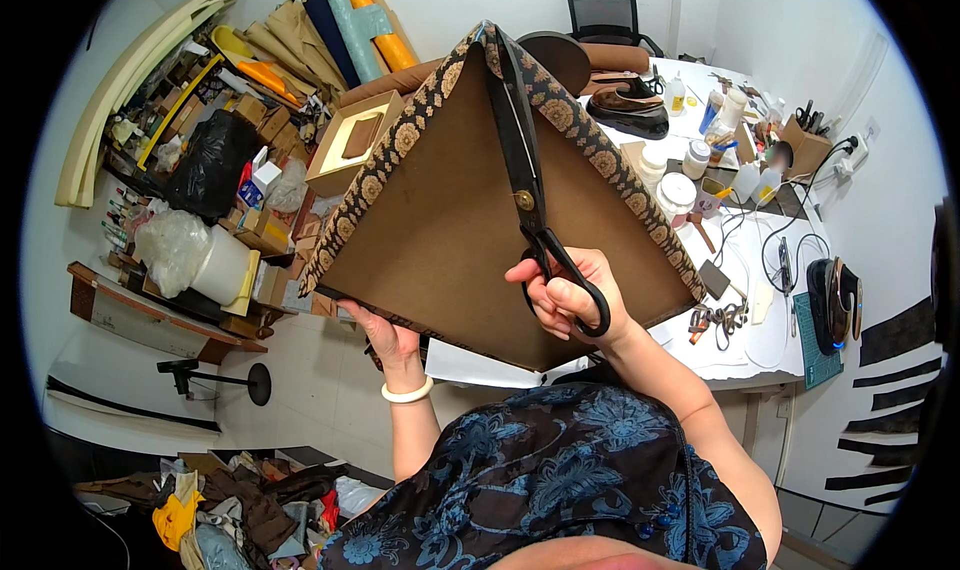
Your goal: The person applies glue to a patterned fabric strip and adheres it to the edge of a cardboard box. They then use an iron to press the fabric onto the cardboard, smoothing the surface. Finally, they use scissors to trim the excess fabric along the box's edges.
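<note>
My right hand (578, 295) is closed around the looped black handles of large scissors (524, 198). Their long blades reach up over a brown flat panel (420, 240) to its far corner, where the tips meet the fabric. Black fabric with tan flowers (375, 175) is folded over the panel's edges as a border. My left hand (383, 332), with a white bangle (408, 392) on its wrist, grips the panel's near-left edge. Part of its fingers is hidden beneath. The panel is held up with one corner pointing away from me.
A white worktable (745, 355) stretches along the right, bearing jars (676, 192), cables and a green cutting mat (820, 335). To the left lie an open box (350, 155), a black bag (212, 165) and piled cartons. Fabric rolls (350, 30) lean at the back; a fan (258, 383) stands lower left.
</note>
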